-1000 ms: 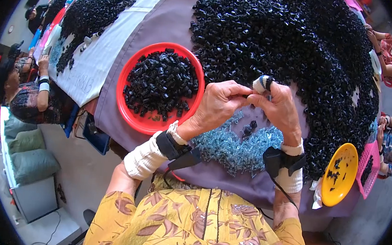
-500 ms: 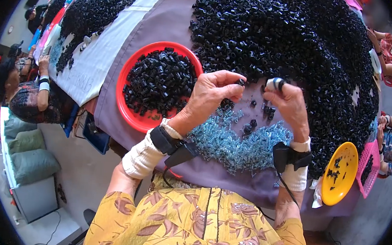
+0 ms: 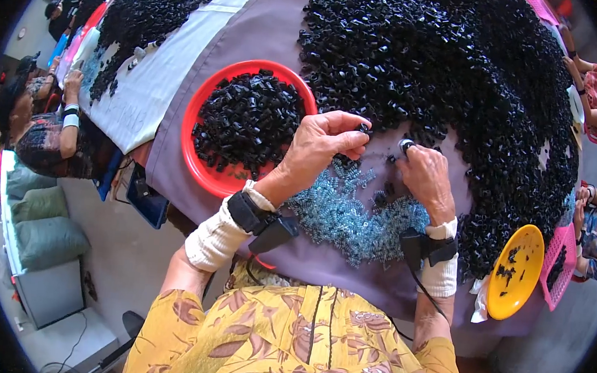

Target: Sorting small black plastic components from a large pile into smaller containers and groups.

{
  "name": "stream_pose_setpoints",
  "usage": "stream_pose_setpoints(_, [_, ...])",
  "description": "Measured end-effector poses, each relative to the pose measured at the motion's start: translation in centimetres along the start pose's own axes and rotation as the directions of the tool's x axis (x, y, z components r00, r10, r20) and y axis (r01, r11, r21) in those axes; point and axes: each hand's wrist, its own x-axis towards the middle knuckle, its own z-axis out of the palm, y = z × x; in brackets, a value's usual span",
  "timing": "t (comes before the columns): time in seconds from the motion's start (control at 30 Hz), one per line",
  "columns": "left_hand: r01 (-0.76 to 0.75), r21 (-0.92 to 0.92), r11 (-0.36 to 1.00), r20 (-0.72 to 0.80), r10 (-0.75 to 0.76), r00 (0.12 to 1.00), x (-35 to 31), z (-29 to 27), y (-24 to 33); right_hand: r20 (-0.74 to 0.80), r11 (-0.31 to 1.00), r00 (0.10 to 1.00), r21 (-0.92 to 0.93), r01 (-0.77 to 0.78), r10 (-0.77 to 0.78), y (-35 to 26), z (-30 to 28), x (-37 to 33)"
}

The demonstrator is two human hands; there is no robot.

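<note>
My left hand (image 3: pixel 315 149) pinches a small black plastic piece (image 3: pixel 364 128) between thumb and forefinger, just right of the red basin. That basin (image 3: pixel 189 118) holds a heap of small black tube-like pieces (image 3: pixel 251 116). Curled and lowered toward the tabletop, my right hand (image 3: pixel 427 179) has a white-and-black band on one finger; whatever its fingertips grip is hidden. Below and between both hands spreads a pile of tiny pale-blue, shiny coil-like pieces (image 3: pixel 352 215), with a few black ones among them. Beyond my fingers lies a large mound of black pieces (image 3: pixel 434 64).
A yellow plate (image 3: pixel 533 257) with a few black bits stands at the right edge beside a pink basket (image 3: pixel 563 277). Another cloth-covered table (image 3: pixel 154 108) with black pieces is at left. People sit at left and right. Green sacks (image 3: pixel 49 237) lie at lower left.
My right hand has moved left and slightly down, closer to my left hand. My left hand keeps its pinch on the black piece, almost in place. The view has shifted slightly.
</note>
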Motion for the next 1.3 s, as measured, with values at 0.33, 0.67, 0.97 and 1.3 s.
stream_pose_setpoints(0.33, [0.026,-0.053,0.998,0.004,-0.026,1.000,0.1,0.1,-0.3,-0.027,0.996,0.997,-0.053,0.074,-0.076,-1.3,0.5,0.7])
stream_pose_setpoints(0.67, [0.104,-0.266,0.958,0.063,-0.090,0.994,0.5,1.7,0.3,-0.111,0.619,0.979,0.785,-0.019,0.171,-2.3,-4.0,1.9])
stream_pose_setpoints(0.97, [0.015,-0.355,0.935,0.066,0.009,0.998,0.3,2.4,1.2,-0.334,0.541,0.932,0.814,0.211,0.140,-3.5,-3.4,2.5])
stream_pose_setpoints(1.3, [-0.178,-0.070,0.982,-0.002,0.178,0.984,-0.2,2.0,2.3,-0.326,0.880,0.931,0.380,0.286,-0.161,-4.3,-7.4,3.2])
